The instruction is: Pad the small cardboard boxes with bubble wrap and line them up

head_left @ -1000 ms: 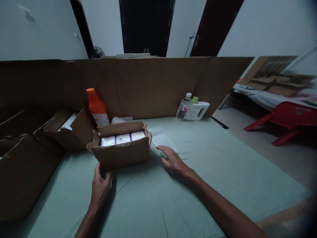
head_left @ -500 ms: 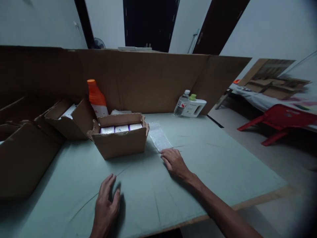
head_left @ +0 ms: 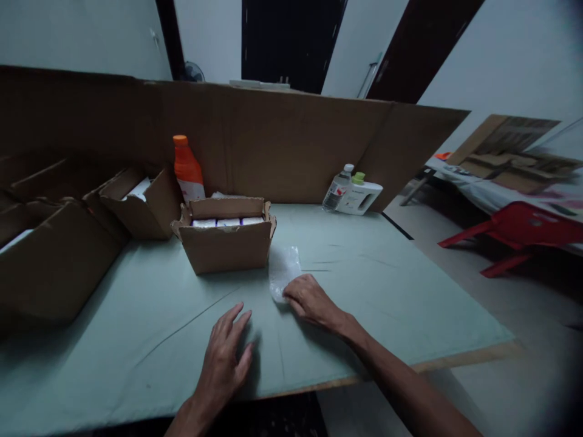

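Note:
A small open cardboard box with white packs inside stands on the pale green table. To its right lies a clear bubble-wrap sheet. My right hand presses on the sheet's near end, fingers curled on it. My left hand lies flat on the table in front of the box, fingers spread, holding nothing.
An orange-capped bottle stands behind the box. More open cartons sit at the left. A water bottle and a white jug stand at the back by a tall cardboard wall. A red chair is at the right.
My left hand let go of the box and came down flat on the table nearer me. My right hand dragged the bubble wrap toward me.

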Demonstrator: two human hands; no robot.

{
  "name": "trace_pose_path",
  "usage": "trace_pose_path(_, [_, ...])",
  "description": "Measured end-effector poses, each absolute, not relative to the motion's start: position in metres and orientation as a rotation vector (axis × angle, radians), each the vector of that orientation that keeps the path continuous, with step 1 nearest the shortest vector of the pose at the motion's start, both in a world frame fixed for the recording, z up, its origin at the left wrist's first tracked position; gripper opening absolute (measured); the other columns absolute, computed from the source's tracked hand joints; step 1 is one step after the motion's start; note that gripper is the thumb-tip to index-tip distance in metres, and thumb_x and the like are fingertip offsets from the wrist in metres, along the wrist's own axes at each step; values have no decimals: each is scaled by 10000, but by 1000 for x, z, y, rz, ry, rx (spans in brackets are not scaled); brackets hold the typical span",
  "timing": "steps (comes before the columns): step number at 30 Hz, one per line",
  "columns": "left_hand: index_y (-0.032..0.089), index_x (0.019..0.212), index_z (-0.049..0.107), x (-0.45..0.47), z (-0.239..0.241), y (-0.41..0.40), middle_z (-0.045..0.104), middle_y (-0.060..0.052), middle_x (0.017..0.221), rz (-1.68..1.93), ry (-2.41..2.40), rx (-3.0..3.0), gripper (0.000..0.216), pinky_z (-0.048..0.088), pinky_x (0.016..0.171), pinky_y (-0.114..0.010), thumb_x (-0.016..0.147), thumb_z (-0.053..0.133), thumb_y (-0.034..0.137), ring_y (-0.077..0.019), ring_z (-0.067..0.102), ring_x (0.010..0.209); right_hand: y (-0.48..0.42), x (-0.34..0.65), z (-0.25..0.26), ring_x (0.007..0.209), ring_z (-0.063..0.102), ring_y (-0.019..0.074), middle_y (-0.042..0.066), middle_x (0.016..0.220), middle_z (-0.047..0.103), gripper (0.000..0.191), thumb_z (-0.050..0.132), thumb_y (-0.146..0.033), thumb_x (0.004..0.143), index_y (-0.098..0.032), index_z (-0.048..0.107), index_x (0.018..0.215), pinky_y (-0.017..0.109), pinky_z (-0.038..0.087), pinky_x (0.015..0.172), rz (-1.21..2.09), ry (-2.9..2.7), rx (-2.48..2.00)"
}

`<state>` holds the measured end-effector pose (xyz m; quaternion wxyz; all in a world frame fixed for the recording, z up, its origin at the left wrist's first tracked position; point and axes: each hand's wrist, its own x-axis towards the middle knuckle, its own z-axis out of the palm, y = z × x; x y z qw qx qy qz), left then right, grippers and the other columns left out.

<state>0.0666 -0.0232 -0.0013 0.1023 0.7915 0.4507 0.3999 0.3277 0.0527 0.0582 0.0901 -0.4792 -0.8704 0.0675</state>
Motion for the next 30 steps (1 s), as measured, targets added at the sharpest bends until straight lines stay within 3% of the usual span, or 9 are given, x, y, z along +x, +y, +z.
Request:
trace_pose_path(3, [226,1463,446,78,2,-28,595,-141,1414,1076,1169,2287,602,513,1045,-484,876,569,169,-266,566,1294,21,307,70,879,625,202,35,891,725,162,544,-154,937,-203,698,931,369,407,916,516,-2648,-1156])
trace_pose_path(6, [203,1370,547,85,3,-28,720,-107,1171,981,1135,2114,472,561,917,-409,898,528,205,-221,674,1038,7,299,76,894,636,197,37,924,737,166,526,-191,981,-202,691,991,372,441,900,670,-2575,-1076])
trace_pose_path(9, [171,1264,618,85,6,-24,741,-79,1002,872,1297,1889,382,560,763,-321,910,502,253,-174,673,817,-5,300,77,917,658,204,57,980,756,138,556,-239,991,-197,674,1049,375,453,877,505,-2316,-1138])
trace_pose_path(13, [142,1299,594,87,11,-10,683,-7,765,720,1408,1814,437,504,632,-279,884,518,257,-149,603,628,-26,301,73,851,660,192,46,897,746,76,601,-208,962,-198,656,1013,359,451,822,248,-2138,-1070])
trace_pose_path(16, [149,1322,579,93,10,0,674,-3,744,712,1415,1849,468,510,666,-313,863,540,234,-171,611,641,-36,296,58,1012,641,256,100,1105,729,216,638,-246,928,-196,651,1137,423,453,886,179,-2323,-1120])
trace_pose_path(18, [148,1329,568,94,9,1,707,-47,865,733,1421,1872,470,532,749,-354,869,549,242,-196,646,748,-38,293,42,1070,620,292,132,1195,704,270,652,-241,914,-186,651,1178,459,452,906,131,-2402,-1230])
trace_pose_path(23, [194,1322,562,79,9,-25,649,-139,1287,1014,1205,2233,429,500,999,-455,899,596,260,-269,597,1184,-38,296,18,949,668,239,94,1038,759,196,589,-184,966,-195,680,1139,413,473,870,359,-2254,-1303])
trace_pose_path(27, [236,1326,535,70,6,-41,727,-59,1060,958,1031,2327,416,552,851,-374,924,525,129,-196,661,949,-43,301,27,960,691,217,58,1055,773,228,558,-234,995,-221,676,1190,397,495,878,614,-2216,-1267])
trace_pose_path(30, [213,1280,566,73,3,-31,740,-55,978,939,1156,2254,353,564,772,-358,932,537,168,-191,679,848,-47,304,37,1088,653,247,99,1191,726,268,593,-248,967,-215,656,1225,431,490,921,450,-2189,-1289])
